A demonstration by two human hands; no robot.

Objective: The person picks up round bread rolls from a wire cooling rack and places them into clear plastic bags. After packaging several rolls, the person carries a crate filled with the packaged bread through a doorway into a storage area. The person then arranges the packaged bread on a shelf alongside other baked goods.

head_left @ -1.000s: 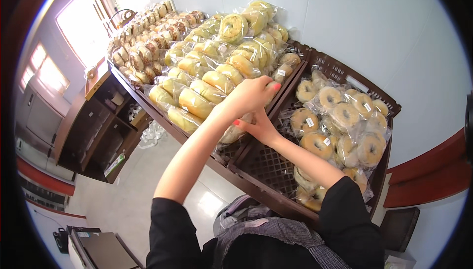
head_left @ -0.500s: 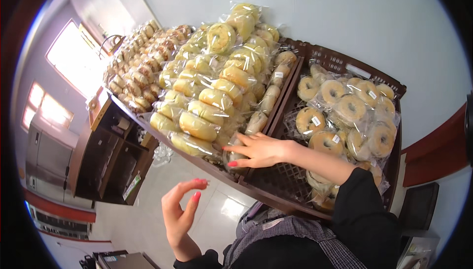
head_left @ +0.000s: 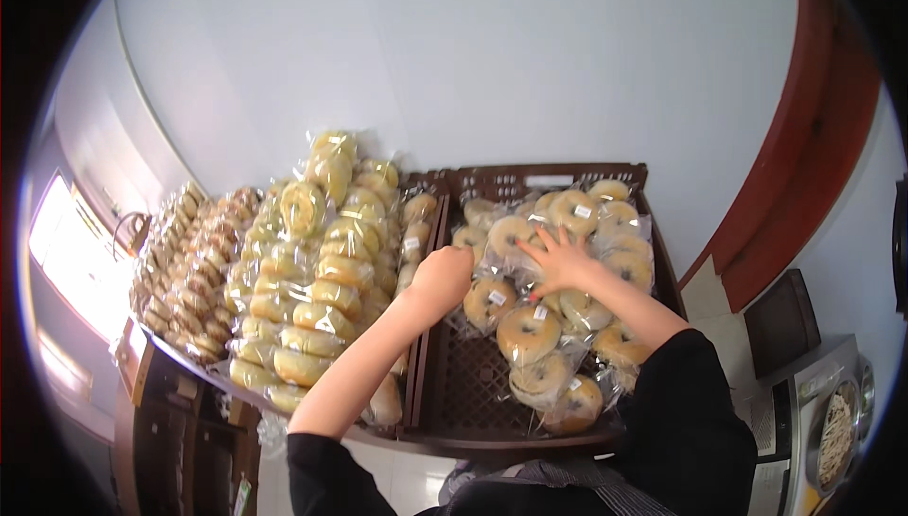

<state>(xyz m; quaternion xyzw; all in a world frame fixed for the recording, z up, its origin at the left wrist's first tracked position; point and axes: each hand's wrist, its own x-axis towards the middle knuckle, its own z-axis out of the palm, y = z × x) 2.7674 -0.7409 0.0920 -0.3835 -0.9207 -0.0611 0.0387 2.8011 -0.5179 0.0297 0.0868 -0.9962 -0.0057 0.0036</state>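
The right hand (head_left: 564,264) spreads wide, grasping nothing, seemingly steadying bagged bagels (head_left: 529,346); farther left, the left hand (head_left: 443,279) curls, contents hidden.

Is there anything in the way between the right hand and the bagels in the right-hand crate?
Only their clear bags; nothing else visible. The right hand is spread over the bagels, and the crate's back wall stands beyond it.

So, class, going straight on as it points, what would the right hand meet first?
The right hand would probably meet the bagged bagel just up-left in the picture, though depth is unclear; they may be touching.
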